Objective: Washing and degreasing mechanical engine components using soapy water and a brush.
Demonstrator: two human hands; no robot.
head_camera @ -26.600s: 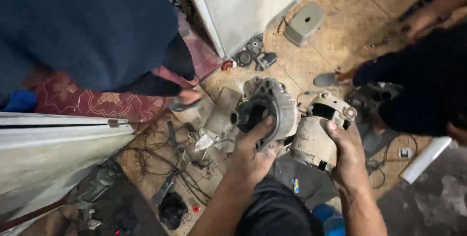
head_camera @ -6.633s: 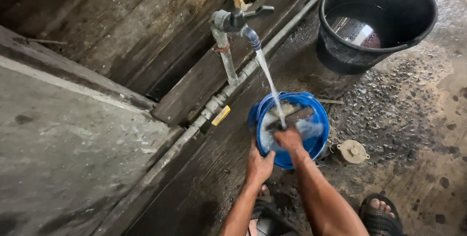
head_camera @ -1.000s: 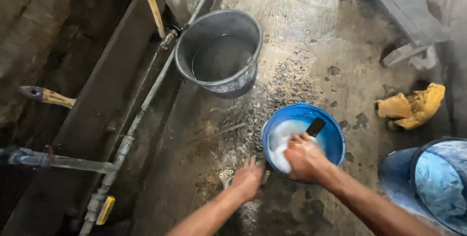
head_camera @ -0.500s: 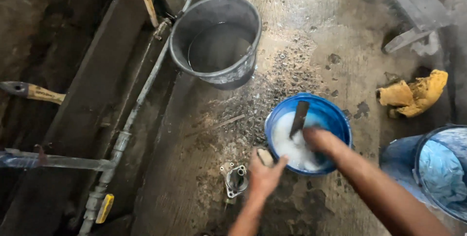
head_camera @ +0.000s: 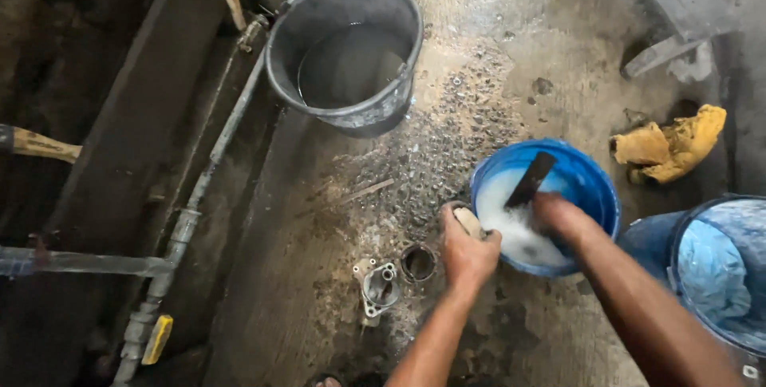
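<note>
Hands at work over a blue basin [head_camera: 594, 187] of soapy water on a wet concrete floor [head_camera: 495, 52].

The right hand [head_camera: 558, 215] grips a dark brush [head_camera: 531, 181] inside it; the left hand [head_camera: 467, 251] closes around a pale round part [head_camera: 469, 221] at the rim. Metal parts [head_camera: 381, 287], a grey bucket [head_camera: 399, 92] and a yellow rag [head_camera: 670, 144] lie nearby.

One head-worn view looks steeply down, fairly near, onto the wet concrete floor [head_camera: 511, 44].
</note>
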